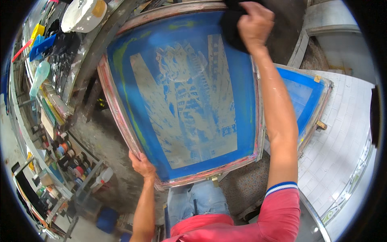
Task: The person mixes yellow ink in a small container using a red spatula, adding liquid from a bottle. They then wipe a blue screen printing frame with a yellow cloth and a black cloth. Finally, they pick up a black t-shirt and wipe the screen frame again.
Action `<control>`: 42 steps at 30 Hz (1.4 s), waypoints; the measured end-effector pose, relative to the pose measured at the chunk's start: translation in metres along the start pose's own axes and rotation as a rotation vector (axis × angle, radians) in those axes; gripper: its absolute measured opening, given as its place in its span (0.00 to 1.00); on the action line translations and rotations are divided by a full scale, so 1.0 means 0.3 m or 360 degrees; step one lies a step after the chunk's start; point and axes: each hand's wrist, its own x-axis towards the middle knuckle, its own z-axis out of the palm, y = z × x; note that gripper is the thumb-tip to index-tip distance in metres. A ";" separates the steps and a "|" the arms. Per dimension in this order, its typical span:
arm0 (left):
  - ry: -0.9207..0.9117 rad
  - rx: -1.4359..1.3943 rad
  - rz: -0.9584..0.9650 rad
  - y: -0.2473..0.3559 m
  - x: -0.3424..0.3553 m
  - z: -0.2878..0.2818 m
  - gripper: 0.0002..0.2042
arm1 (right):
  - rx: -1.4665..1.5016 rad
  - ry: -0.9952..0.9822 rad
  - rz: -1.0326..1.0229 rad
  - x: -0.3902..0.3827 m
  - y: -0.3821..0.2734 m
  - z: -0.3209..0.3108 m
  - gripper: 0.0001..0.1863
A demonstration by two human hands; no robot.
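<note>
A large screen-printing frame [193, 105] with blue mesh and a pale stencilled design is tilted up in front of me. Its wooden rim shows red and pink stains, and green smears run along the blue border. My left hand [142, 165] grips the rim at the lower left, fingers wrapped around the edge. At the upper right corner, my right hand [256, 25] is closed on a dark, bunched black cloth [232, 30], which lies against the mesh there. The cloth's outline is partly blurred.
Behind on the right, a second blue screen frame [312, 92] leans by a white tiled surface [338, 121]. At left are a white tub [84, 16], a blue scoop [42, 47], a pale green translucent tool [40, 78] and shelves of small jars [74, 159]. A blue container [107, 219] stands low.
</note>
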 end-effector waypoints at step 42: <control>0.0020 -0.0360 0.0058 -0.006 0.023 -0.016 0.28 | 0.0817 -0.1583 0.0637 -0.952 -1.063 -1.055 0.42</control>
